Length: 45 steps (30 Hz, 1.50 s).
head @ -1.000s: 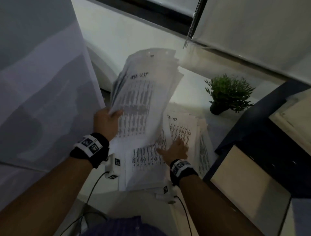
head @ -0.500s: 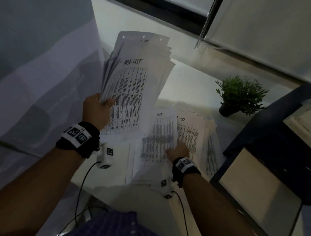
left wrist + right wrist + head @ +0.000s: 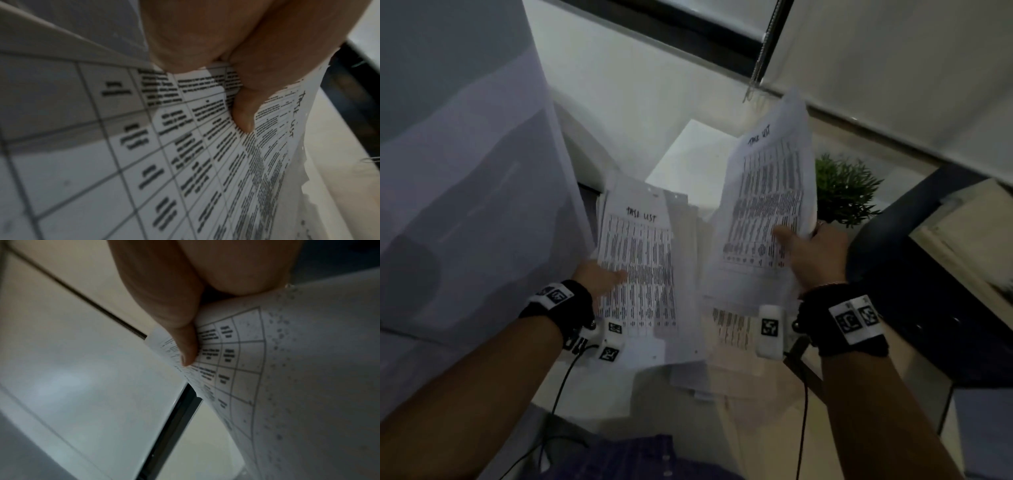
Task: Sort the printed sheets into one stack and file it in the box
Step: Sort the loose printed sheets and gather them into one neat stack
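My left hand grips a thick stack of printed sheets headed "Task List", held above the desk at centre left. In the left wrist view its thumb lies across the top page of that stack. My right hand pinches a single printed sheet and holds it up, tilted, to the right of the stack. The right wrist view shows the thumb pressed on that sheet. More loose sheets lie on the desk below. No box is clearly in view.
A small potted plant stands behind the raised sheet. A dark-framed piece of furniture with pale panels is on the right. A white curtain hangs at the left, and a blind cord dangles at the back.
My right hand has picked one sheet off the desk pile and raised it to the right. The left hand's stack has dropped lower and flatter.
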Available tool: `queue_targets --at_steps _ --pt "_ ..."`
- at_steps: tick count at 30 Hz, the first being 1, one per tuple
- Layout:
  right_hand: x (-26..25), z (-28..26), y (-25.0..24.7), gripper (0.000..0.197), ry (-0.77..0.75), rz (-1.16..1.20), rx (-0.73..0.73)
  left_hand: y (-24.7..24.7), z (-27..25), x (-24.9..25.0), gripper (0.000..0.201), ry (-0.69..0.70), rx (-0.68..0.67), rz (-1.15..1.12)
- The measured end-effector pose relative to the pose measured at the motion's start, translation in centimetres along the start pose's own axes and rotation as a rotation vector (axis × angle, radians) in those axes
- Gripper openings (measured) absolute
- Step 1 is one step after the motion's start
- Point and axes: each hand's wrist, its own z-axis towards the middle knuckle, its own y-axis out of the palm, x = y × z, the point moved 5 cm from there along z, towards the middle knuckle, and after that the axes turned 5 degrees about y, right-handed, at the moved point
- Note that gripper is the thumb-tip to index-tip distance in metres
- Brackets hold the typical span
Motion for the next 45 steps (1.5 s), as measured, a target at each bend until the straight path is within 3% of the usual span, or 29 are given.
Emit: queue_targets --at_steps 2,5,8,9,12,14,17,19,23,26,28,30,36,40,43,45 --pt "0.4 -0.5 0.3 0.013 0.057 0.127 -0.063 0.6 0.4 -1.5 0.08 -0.058 -0.074 0.084" --pt "3.7 -0.9 3.0 0.006 0.222 0.23 -0.205 1.1 1.5 -4.0 0.083 -0.071 -0.126 0.068" --pt "9.7 -0.4 6.8 0.03 0.447 0.091 -0.29 1.5 1.3 -4.2 0.042 -0.033 -0.077 0.048" --pt "11.5 -0.3 7.9 0.037 0.478 -0.028 -0.305 1.5 1.4 -4.3 0.04 -0.036 -0.048 0.033" --pt "15.0 -0.1 10.1 0.039 0.469 -0.336 -0.301 1.6 1.3 -4.4 0.039 -0.04 -0.005 0.001" --pt "15.6 -0.5 11.0 0.036 0.459 -0.378 -0.287 1.8 1.3 -4.4 0.037 -0.02 -0.008 -0.024" --pt "15.2 -1.4 13.3 0.035 0.391 -0.366 -0.335 2.1 1.1 -4.2 0.054 0.089 -0.022 0.048" --pt "15.2 -1.5 14.1 0.048 0.349 -0.387 -0.325 2.3 1.1 -4.1 0.057 0.14 0.0 0.11" --pt "17.2 -0.1 10.2 0.095 0.437 -0.669 0.018 1.8 1.2 -2.9 0.052 0.215 0.006 0.089" --pt "18.1 0.3 8.3 0.135 0.576 -0.738 0.012 -0.5 2.0 -2.7 0.059 0.242 0.054 0.043" --pt "18.6 1.0 8.2 0.14 0.598 -0.736 -0.022 -2.0 2.4 -2.8 0.063 0.243 0.084 0.029" --pt "19.0 1.6 8.2 0.131 0.583 -0.674 -0.053 -3.0 2.7 -2.8 0.057 0.244 0.083 -0.014" --pt "18.0 1.6 6.8 0.064 0.449 -0.528 0.028 -3.5 2.8 -2.9 0.05 0.234 0.066 -0.088" --pt "14.5 0.6 5.8 0.041 0.403 -0.42 0.042 -2.8 2.6 -3.1 0.048 0.221 0.034 -0.104" --pt "10.7 -0.1 3.8 0.018 0.243 -0.461 0.105 -2.1 2.5 -3.3 0.05 0.201 -0.002 -0.124" --pt "7.6 -0.5 2.0 0.015 0.103 -0.484 0.153 -1.5 2.3 -3.3 0.05 0.193 -0.022 -0.128"
